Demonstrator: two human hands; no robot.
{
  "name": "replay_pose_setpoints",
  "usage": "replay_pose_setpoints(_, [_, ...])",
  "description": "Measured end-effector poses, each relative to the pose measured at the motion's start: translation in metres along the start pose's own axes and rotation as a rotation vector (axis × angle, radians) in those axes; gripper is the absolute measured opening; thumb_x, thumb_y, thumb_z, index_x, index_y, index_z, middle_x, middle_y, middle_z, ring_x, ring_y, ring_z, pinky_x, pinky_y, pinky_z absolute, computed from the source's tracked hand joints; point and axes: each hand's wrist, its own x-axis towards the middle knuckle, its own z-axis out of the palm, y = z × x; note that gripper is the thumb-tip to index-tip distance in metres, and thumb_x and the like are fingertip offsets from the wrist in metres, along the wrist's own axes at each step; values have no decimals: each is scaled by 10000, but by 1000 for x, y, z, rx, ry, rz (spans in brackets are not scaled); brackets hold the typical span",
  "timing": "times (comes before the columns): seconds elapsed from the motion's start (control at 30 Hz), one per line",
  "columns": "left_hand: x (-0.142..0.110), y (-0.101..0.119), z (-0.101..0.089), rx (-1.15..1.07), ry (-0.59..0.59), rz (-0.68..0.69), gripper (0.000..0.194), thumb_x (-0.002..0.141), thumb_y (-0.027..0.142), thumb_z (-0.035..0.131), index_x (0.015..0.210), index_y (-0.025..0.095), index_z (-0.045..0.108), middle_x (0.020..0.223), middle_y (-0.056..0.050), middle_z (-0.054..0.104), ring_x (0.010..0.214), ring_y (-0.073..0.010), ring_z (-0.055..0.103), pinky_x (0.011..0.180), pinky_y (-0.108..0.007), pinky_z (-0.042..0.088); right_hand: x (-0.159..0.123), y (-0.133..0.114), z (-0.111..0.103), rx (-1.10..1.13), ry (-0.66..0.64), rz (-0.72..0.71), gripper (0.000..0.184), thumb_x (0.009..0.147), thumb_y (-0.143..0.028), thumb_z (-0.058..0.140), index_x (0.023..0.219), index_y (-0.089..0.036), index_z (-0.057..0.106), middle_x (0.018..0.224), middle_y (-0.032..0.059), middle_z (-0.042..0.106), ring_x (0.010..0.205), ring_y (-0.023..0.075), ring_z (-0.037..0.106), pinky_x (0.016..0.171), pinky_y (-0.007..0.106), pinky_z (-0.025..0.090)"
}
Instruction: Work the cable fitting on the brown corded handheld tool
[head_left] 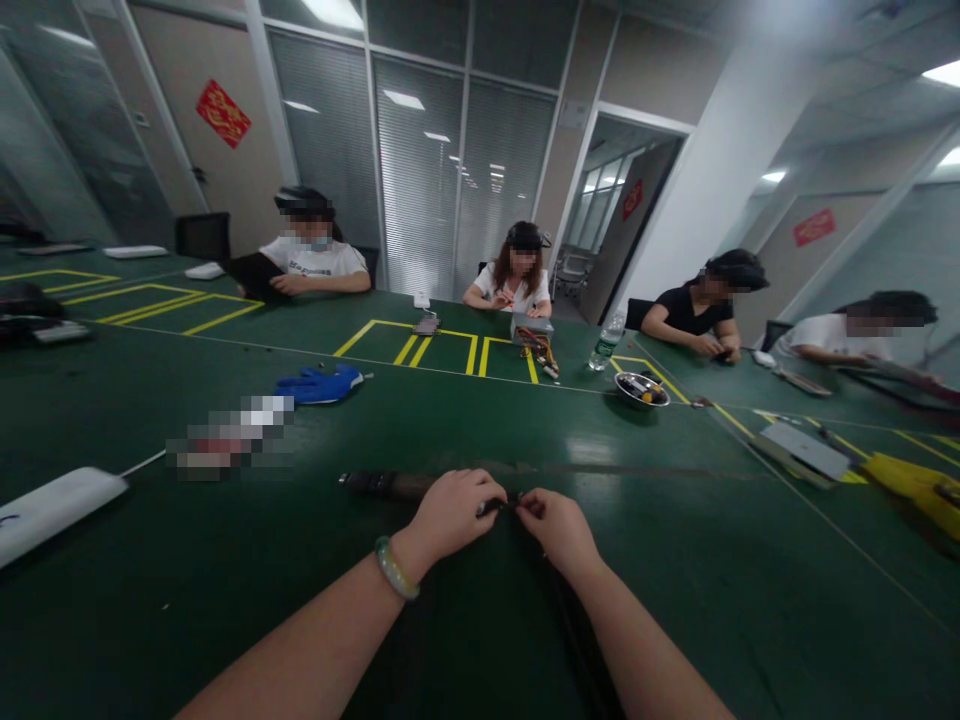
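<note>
My left hand [454, 512], with a pale green bangle on the wrist, is closed around a long dark tool [386, 485] that lies across the green table [225, 560] and sticks out to the left. My right hand [559, 525] is closed in a pinch at the tool's right end, just beside the left hand's fingers. What the right fingers pinch is too small to name. A thin dark cable or strap runs from the hands down toward me.
A blue glove [322, 384] lies further back on the left, a white flat device [52, 505] at the left edge. A metal bowl [641, 390], a water bottle [609, 342] and a grey box with wires [532, 332] stand beyond. Several people sit around the far side.
</note>
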Motion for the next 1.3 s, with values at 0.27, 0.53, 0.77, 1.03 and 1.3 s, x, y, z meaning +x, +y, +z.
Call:
replay_pose_setpoints(0.27, [0,-2,3,6,1,11,177,855,242,616,1021,281,664,1020,-14,626,941,-194,597,842,-338,444,-5,-14,1,-71,12,-56,133,858,-253,593,907,-248,716,866,5,690,794,170,625,703,260,435])
replay_pose_setpoints(0.53, [0,-3,2,-16,2,6,165,860,258,621,1012,300,671,1016,-1,626,943,-195,591,828,-342,438,-6,-14,1,-140,38,-74,129,876,-241,573,882,-253,701,856,1,680,796,172,611,711,271,413])
replay_pose_setpoints(0.77, [0,-1,2,-9,0,1,186,852,256,635,1024,315,675,1025,5,619,967,-193,588,847,-338,436,-8,-17,1,-137,52,-88,132,890,-239,574,911,-245,704,888,2,680,826,163,612,758,280,424])
replay_pose_setpoints(1.03, [0,-3,4,-6,-16,0,181,857,272,636,1030,313,665,1031,10,618,972,-188,578,837,-332,420,-3,-7,9,-5,72,-126,107,864,-229,614,876,-239,720,844,-8,676,799,153,604,725,263,414])
replay_pose_setpoints(1.3, [-1,-3,3,0,-2,3,205,844,249,647,1046,277,628,1033,2,618,958,-191,576,828,-332,426,-4,-7,7,57,81,-155,82,841,-235,638,860,-245,717,833,-18,674,783,147,600,704,259,407])
